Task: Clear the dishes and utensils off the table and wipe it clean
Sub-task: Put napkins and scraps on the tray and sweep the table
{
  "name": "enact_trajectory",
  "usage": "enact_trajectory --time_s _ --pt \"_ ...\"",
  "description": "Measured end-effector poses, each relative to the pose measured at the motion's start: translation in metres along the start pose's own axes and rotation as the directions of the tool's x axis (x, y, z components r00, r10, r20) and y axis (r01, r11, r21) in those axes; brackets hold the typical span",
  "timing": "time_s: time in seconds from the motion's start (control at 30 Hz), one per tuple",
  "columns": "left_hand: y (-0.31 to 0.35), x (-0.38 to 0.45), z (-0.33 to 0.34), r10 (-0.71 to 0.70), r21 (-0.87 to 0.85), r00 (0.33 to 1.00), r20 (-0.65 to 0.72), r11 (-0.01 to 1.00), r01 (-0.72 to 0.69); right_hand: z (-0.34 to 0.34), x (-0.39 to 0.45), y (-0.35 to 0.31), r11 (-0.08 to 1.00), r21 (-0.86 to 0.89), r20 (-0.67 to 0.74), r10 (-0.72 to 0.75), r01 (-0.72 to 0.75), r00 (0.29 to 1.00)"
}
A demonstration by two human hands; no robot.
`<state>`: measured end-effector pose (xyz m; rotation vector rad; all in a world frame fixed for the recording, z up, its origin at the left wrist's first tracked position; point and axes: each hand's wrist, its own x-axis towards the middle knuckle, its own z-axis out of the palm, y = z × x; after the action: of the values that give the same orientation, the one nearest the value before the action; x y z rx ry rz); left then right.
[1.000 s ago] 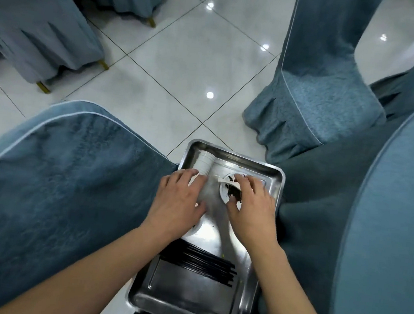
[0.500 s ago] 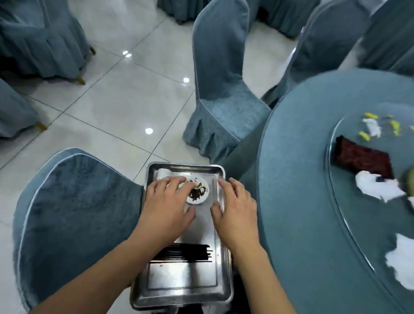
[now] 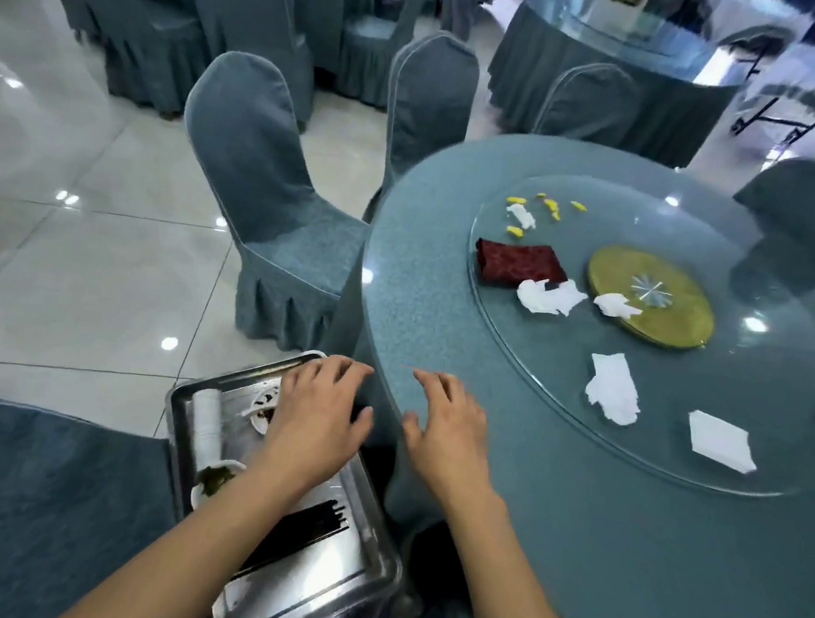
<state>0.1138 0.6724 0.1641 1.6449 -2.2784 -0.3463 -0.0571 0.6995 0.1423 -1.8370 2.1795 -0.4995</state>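
Observation:
A steel tray (image 3: pixel 347 574) sits low at my left, beside the round blue table (image 3: pixel 427 290). It holds black chopsticks (image 3: pixel 306 532), a white cup lying on its side (image 3: pixel 207 418), a small dirty dish (image 3: pixel 262 401) and a bowl with greens (image 3: pixel 217 477). My left hand (image 3: pixel 319 415) hovers over the tray's far end with relaxed fingers and holds nothing. My right hand (image 3: pixel 447 434) hangs open over the table's near edge. On the glass turntable (image 3: pixel 685 418) lie a dark red cloth (image 3: pixel 518 262), crumpled white tissues (image 3: pixel 611 388) and yellow scraps (image 3: pixel 552 208).
Blue-covered chairs stand at the table's left (image 3: pixel 262 193) and far side (image 3: pixel 430 95); another chair back (image 3: pixel 24 495) is at my lower left. A gold disc (image 3: pixel 670 321) marks the turntable's centre. More covered tables (image 3: pixel 613 53) stand behind. The floor is glossy white tile.
My view has swung up from the tray to the table. Both hands have lifted off the dishes in the tray; the right hand has moved right, over the table's edge.

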Motion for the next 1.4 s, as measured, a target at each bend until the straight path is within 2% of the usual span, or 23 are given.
enact_trajectory --time_s 0.2,0.57,0.77,1.1,1.4 --pt "0.05 0.021 0.022 0.077 0.025 0.996 0.049 0.997 -0.078 -0.019 0.0 0.055 0.997 0.025 -0.044 0.07 -0.069 0.997" --pt "0.138 0.066 0.064 0.067 0.057 0.99 0.124 0.996 -0.075 -0.05 0.038 0.158 0.994 0.069 -0.046 0.094 -0.09 0.995" --pt "0.162 0.074 0.1 0.117 0.089 0.976 0.182 0.987 -0.135 -0.051 0.038 0.201 0.978 0.102 -0.048 0.188 -0.182 0.981" --pt "0.188 0.105 0.133 0.248 0.026 0.91 0.333 0.962 -0.272 -0.058 0.021 0.243 0.919 0.062 -0.012 0.39 -0.388 0.921" --pt "0.233 0.152 0.181 0.43 0.021 0.81 0.398 0.879 -0.476 -0.07 0.008 0.306 0.827 0.081 -0.085 0.561 -0.556 0.823"
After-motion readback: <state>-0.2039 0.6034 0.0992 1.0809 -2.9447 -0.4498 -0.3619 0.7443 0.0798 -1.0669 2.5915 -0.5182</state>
